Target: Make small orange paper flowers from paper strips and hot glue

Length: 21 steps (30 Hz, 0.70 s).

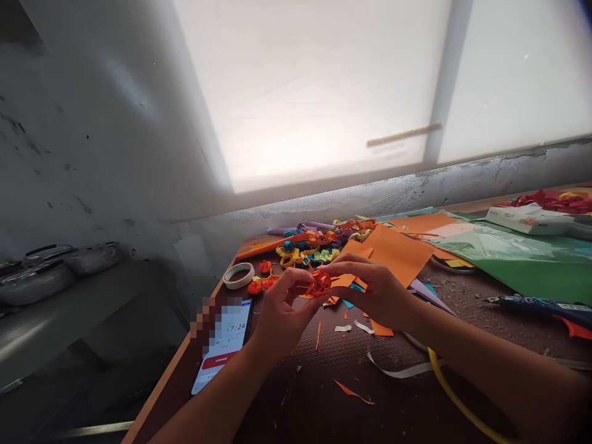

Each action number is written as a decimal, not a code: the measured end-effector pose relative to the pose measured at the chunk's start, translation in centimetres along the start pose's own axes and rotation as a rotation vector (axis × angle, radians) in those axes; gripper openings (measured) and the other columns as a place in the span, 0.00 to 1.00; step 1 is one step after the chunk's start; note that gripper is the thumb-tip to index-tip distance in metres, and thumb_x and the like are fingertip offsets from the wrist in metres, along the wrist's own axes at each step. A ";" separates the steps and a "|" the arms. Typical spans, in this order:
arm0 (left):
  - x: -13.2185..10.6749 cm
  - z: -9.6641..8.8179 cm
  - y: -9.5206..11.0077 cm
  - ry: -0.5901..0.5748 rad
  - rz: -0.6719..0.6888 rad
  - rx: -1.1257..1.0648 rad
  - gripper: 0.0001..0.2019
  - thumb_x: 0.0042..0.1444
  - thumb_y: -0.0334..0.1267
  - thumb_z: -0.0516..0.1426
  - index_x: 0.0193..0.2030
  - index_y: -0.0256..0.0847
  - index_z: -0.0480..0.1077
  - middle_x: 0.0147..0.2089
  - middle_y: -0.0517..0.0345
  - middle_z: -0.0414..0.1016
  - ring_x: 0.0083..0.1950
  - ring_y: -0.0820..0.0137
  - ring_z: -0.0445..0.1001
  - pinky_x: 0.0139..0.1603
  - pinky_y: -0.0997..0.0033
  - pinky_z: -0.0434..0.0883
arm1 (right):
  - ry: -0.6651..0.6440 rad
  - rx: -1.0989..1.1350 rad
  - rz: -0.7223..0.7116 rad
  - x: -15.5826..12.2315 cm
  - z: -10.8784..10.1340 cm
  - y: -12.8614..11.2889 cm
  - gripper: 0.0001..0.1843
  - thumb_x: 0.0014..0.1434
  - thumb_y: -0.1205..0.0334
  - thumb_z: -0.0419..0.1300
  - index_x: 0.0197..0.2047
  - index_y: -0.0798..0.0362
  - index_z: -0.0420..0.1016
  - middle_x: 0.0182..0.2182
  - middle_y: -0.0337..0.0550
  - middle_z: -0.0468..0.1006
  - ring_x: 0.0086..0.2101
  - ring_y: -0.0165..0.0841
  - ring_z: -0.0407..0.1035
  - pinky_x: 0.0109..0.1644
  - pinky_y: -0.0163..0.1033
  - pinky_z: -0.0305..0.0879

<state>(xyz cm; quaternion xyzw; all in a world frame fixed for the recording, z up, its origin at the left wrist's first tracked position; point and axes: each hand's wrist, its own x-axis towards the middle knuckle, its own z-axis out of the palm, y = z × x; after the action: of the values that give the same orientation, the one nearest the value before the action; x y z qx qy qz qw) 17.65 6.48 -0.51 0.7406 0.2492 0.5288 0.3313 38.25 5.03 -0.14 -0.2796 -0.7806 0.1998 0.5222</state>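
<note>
Between my two hands is an orange paper flower [320,282] with crumpled, folded petals, raised above the dark tabletop [314,388]. My left hand [285,308] pinches it from the left with thumb and fingers. From the right, the fingertips and thumb of my right hand [370,287] close on the same flower. Just behind my left hand lie small orange-red paper flowers [255,287]. Orange paper sheets [393,250] spread out behind my right hand. My fingers cover part of the flower.
A tape roll [238,275] and a lit phone [222,345] lie along the left edge. Colourful paper strips and flowers [305,243] are heaped at the back. Green sheets [522,259], a white box [527,219] and a dark blue pen-like tool [536,303] are at right. Paper scraps [354,392] litter the front.
</note>
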 end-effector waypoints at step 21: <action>-0.4 0.1 0.7 -0.098 0.024 0.191 0.12 0.59 0.30 0.59 0.49 0.42 0.69 0.45 0.55 0.77 0.47 0.69 0.79 0.51 0.69 0.77 | 0.000 -0.594 -0.314 0.2 -0.4 -0.7 0.08 0.69 0.64 0.59 0.43 0.54 0.80 0.34 0.45 0.78 0.36 0.34 0.70 0.41 0.38 0.67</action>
<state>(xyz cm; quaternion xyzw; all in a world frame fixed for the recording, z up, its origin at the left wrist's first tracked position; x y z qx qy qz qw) 17.68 5.74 -0.25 0.7968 0.2732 0.4696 0.2647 38.37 4.62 0.57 -0.2959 -0.8382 -0.1193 0.4422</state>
